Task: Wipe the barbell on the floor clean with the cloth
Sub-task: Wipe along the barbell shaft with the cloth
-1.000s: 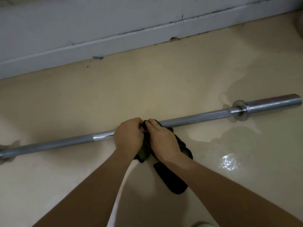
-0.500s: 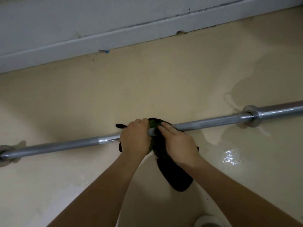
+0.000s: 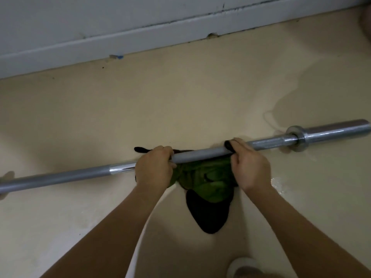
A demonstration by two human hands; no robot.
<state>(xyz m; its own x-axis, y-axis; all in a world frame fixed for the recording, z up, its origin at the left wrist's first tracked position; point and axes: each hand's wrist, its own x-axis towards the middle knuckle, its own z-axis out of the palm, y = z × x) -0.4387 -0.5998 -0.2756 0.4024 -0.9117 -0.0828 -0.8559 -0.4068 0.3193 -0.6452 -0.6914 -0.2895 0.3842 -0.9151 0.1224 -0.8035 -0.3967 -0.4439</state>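
A long silver barbell (image 3: 200, 154) lies across the beige floor, its collar and sleeve (image 3: 329, 130) at the right. A green and black cloth (image 3: 208, 181) hangs under the bar between my hands, with a black part trailing toward me. My left hand (image 3: 153, 169) grips the bar and a cloth end near the bar's middle. My right hand (image 3: 249, 163) curls over the bar further right, pinching the other black edge of the cloth. The bar's left end runs out of view.
A grey wall with a white skirting board (image 3: 140, 41) runs along the back. A wet shiny patch (image 3: 281, 183) lies on the floor right of my right hand. A light shoe (image 3: 243, 267) shows at the bottom edge.
My hands have spread apart along the bar, the right one sliding toward the collar. The bunched cloth has stretched out between them, showing its green side under the bar.
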